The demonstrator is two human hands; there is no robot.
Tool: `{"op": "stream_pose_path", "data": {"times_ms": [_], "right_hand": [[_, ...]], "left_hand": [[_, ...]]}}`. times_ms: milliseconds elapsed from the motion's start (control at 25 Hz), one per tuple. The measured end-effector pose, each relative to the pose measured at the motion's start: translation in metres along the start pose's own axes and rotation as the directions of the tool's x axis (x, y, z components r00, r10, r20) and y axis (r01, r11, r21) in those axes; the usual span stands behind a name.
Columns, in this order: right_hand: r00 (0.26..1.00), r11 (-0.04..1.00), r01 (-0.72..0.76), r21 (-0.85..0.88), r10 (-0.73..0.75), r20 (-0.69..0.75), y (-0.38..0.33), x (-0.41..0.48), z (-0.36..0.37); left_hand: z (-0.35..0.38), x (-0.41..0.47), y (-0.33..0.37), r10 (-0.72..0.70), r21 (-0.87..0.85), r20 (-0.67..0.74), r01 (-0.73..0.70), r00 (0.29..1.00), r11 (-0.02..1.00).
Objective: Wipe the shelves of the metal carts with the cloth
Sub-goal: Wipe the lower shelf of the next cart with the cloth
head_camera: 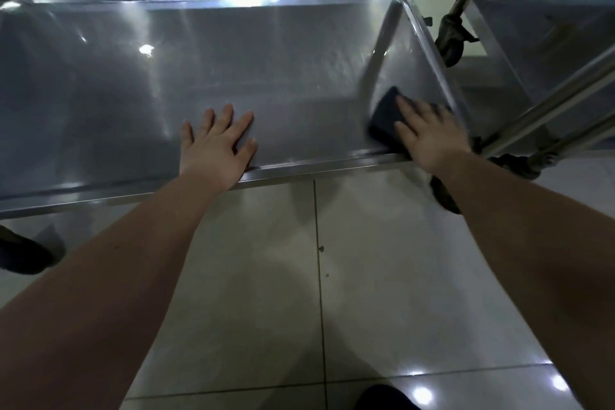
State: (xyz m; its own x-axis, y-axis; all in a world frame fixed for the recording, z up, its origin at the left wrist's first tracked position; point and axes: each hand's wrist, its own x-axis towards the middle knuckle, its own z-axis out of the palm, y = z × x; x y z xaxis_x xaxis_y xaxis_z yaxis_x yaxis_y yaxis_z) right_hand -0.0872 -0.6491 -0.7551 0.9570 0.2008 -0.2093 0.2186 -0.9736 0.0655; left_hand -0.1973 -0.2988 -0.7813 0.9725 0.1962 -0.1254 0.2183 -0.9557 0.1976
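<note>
A low steel cart shelf [233, 60] with a raised rim fills the upper half of the head view. My left hand [216, 145] lies flat on it near the front rim, fingers spread and straight. My right hand [429, 135] presses a dark folded cloth [386, 116] flat onto the shelf in its front right corner, fingers straight on top of the cloth. Part of the cloth is hidden under that hand.
A second metal cart [539, 40] stands to the right, with black caster wheels [451, 40] and slanted steel tubes [549, 106] between the two carts. Glossy pale floor tiles [382, 276] lie below the shelf. An upper shelf edge crosses the top of the view.
</note>
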Motion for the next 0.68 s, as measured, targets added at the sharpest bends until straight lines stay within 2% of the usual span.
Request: {"op": "stream_pose_path", "data": {"times_ms": [40, 80, 120, 160, 280, 400, 480, 520, 600, 680], "right_hand": [[0.991, 0.988, -0.135, 0.069, 0.133, 0.031, 0.011, -0.003, 0.0], [0.98, 0.977, -0.198, 0.079, 0.195, 0.045, 0.006, -0.005, 0.0], [0.98, 0.977, -0.198, 0.079, 0.197, 0.023, -0.012, -0.006, 0.001], [0.988, 0.986, -0.157, 0.061, 0.157, -0.003, -0.036, -0.004, 0.002], [0.993, 0.99, 0.119, 0.073, -0.118, -0.016, -0.126, -0.005, 0.001], [0.928, 0.928, 0.37, 0.048, -0.372, 0.025, -0.2, -0.022, 0.008], [0.893, 0.887, 0.445, 0.126, -0.45, 0.008, -0.209, -0.019, 0.002], [0.894, 0.877, 0.445, 0.179, -0.446, -0.038, -0.201, -0.012, -0.004], [0.925, 0.892, 0.378, 0.246, -0.371, -0.077, -0.177, 0.003, -0.016], [0.943, 0.899, 0.322, 0.298, -0.331, -0.019, -0.165, 0.006, -0.019]], "left_hand": [[0.0, 0.0, 0.001, 0.0, 0.006, 0.004, 0.0, 1.0, 1.0], [0.0, -0.001, 0.002, -0.002, 0.014, 0.013, 0.002, 1.0, 1.0], [-0.001, -0.002, 0.003, -0.004, 0.018, 0.022, 0.004, 1.0, 1.0], [-0.002, -0.003, 0.003, -0.003, 0.015, 0.027, 0.003, 1.0, 1.0], [-0.01, 0.001, 0.001, 0.018, -0.045, 0.024, -0.017, 1.0, 0.999], [-0.024, 0.002, -0.006, -0.06, -0.362, -0.039, 0.042, 0.997, 0.931], [-0.032, -0.003, -0.01, -0.168, -0.55, -0.079, 0.098, 0.983, 0.829], [-0.034, -0.008, -0.01, -0.182, -0.574, -0.093, 0.097, 0.979, 0.813], [-0.036, -0.016, -0.005, -0.089, -0.488, -0.149, 0.005, 0.985, 0.873], [-0.036, -0.015, 0.0, 0.075, -0.263, -0.241, -0.139, 0.968, 0.955]]}}
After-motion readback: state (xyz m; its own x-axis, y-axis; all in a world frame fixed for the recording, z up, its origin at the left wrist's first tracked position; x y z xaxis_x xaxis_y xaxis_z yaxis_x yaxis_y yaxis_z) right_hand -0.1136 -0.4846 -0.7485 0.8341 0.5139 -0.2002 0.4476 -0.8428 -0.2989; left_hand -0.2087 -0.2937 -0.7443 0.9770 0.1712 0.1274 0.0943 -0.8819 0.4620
